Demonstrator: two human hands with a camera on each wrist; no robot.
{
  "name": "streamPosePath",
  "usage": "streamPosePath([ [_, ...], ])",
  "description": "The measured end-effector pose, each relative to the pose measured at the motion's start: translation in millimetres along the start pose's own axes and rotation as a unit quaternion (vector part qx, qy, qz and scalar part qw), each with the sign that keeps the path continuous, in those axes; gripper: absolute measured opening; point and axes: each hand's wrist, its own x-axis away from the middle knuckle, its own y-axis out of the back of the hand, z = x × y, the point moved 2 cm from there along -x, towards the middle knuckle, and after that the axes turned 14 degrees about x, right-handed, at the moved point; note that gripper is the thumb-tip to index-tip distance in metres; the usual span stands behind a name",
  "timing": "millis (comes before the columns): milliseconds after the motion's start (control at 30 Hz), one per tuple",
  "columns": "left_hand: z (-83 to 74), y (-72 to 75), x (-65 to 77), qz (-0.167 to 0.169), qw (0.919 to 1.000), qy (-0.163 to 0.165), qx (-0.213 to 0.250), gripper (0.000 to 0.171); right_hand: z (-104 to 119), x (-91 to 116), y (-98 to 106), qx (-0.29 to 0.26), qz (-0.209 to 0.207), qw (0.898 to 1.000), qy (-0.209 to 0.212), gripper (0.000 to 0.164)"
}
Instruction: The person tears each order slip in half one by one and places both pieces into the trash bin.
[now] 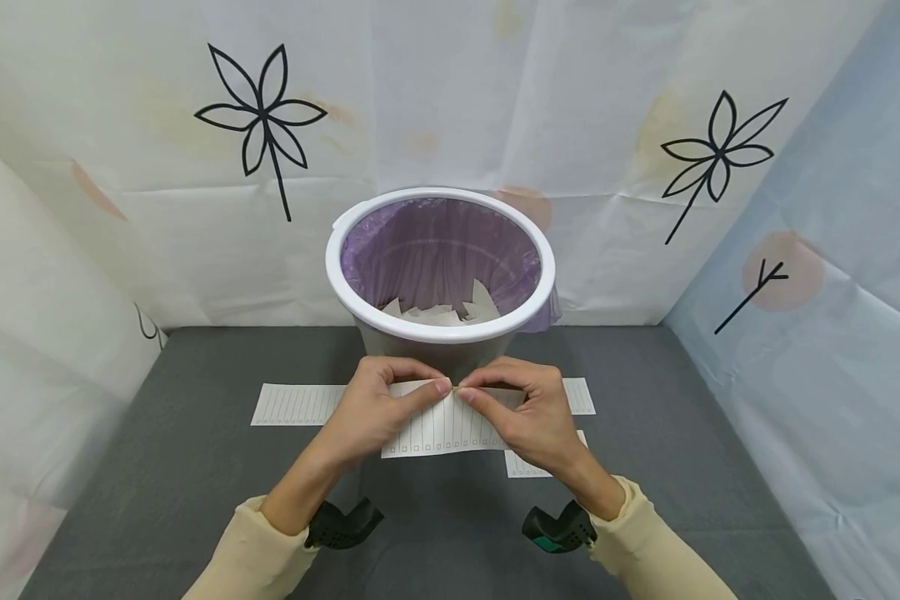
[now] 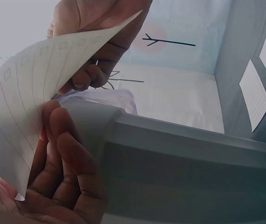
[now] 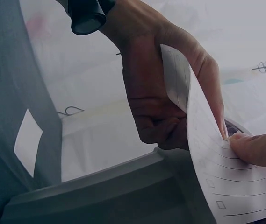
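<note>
Two hands — both pinch one ruled strip.

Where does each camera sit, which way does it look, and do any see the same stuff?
Head: worn on the head, facing forward and down at the bin and ruled paper; left hand, right hand and sleeves show.
Left wrist: worn there, facing right, past the paper to the twig drawing; both hands show.
Right wrist: worn there, facing left, toward the dark loop; the left hand and a bit of the right show.
Shared: head and left wrist both see the twig drawing.
</note>
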Motion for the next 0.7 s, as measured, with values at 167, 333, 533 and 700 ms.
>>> streamPosePath([
  [167, 1.3, 0.1, -0.4, -0.007, 0.9999, -0.003, -0.011, 0.016, 0.2, 0.6, 0.3, 0.000, -0.003, 1.000, 0.003, 0.008],
  [333, 1.8, -0.4, -0.8, -0.015, 0.9996, -0.010, -0.023, 0.015, 0.0, 0.7, 0.3, 0.004, -0.009, 1.000, 0.013, 0.005],
  [533, 2.2, -1.2, -1.7, -0.026, 0.9991, -0.008, -0.033, 0.015, -0.2, 0.7, 0.8, 0.010, -0.015, 1.000, 0.019, 0.006],
  [700, 3.3, -1.1, -2.3, -0.033, 0.9984, -0.008, -0.045, 0.015, 1.2, 0.9, 2.1, 0.013, -0.020, 0.999, 0.026, 0.007],
])
